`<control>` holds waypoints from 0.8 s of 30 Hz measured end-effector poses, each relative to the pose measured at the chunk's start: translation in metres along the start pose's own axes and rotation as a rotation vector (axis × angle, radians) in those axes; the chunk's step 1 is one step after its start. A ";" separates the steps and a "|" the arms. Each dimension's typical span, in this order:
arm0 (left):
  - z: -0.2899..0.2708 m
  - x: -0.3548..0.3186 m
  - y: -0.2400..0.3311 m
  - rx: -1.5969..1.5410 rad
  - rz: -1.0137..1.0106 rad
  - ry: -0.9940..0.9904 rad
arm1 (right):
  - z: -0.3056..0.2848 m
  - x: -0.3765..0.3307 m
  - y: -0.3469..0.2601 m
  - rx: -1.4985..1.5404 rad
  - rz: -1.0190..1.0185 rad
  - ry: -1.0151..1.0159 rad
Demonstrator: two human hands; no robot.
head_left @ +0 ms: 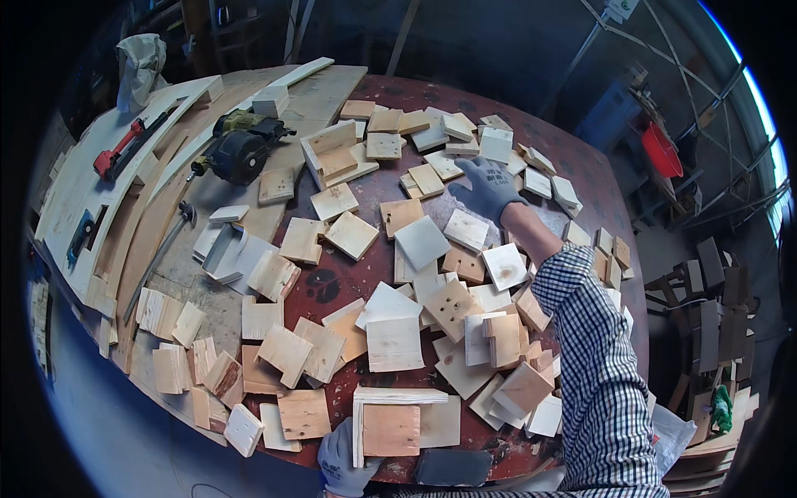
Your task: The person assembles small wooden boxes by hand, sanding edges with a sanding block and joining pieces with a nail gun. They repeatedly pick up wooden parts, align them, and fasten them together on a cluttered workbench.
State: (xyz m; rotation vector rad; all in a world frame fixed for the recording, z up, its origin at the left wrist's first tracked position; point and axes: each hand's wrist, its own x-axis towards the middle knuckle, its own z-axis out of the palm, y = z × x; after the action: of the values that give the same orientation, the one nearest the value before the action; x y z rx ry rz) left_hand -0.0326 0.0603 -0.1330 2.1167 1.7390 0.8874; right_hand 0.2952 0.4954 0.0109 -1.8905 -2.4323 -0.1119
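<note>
My left hand (342, 466), in a grey work glove, is at the near edge of the table, closed on a corner piece of joined wooden boards (359, 427). Its fingertips are partly hidden by the wood. A flat wooden block (391, 430) sits within that corner. My right hand (485, 192), gloved the same way, stretches far across the table with its fingers apart, over a scatter of blocks. Pale wooden blocks (496, 145) lie just beyond it, and another block (466, 230) lies on its near side. Nothing shows in its grip.
Loose wooden blocks (393, 344) cover much of the red table (328, 286). At the left are a black and green nail gun (238, 153), a hammer (170, 241), a red tool (124, 151) and long boards (154, 187). A dark flat piece (453, 467) lies at the near edge.
</note>
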 end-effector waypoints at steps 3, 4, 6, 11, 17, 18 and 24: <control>0.006 -0.024 -0.010 -0.112 -0.100 -0.115 | 0.016 0.082 0.010 -0.073 0.158 -0.123; 0.000 -0.025 -0.008 -0.096 -0.074 -0.104 | 0.023 0.116 0.006 -0.023 0.186 -0.160; -0.006 -0.028 -0.010 -0.087 -0.063 -0.136 | 0.048 0.176 0.012 0.049 0.230 -0.113; -0.012 -0.017 -0.022 -0.117 -0.052 -0.191 | 0.088 0.254 0.020 -0.021 0.287 -0.191; -0.011 -0.013 -0.018 -0.155 -0.072 -0.196 | 0.101 0.226 -0.002 -0.250 0.083 0.028; -0.007 -0.011 -0.018 -0.154 -0.080 -0.191 | 0.096 0.222 -0.016 -0.052 0.046 -0.037; -0.008 -0.009 -0.015 -0.164 -0.061 -0.214 | 0.113 0.233 0.017 -0.053 0.108 0.445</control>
State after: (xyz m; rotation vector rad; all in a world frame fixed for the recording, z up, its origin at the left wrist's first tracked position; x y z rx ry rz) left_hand -0.0501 0.0542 -0.1383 1.9635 1.5594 0.7302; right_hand 0.2543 0.7350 -0.0805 -1.7771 -2.0468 -0.5332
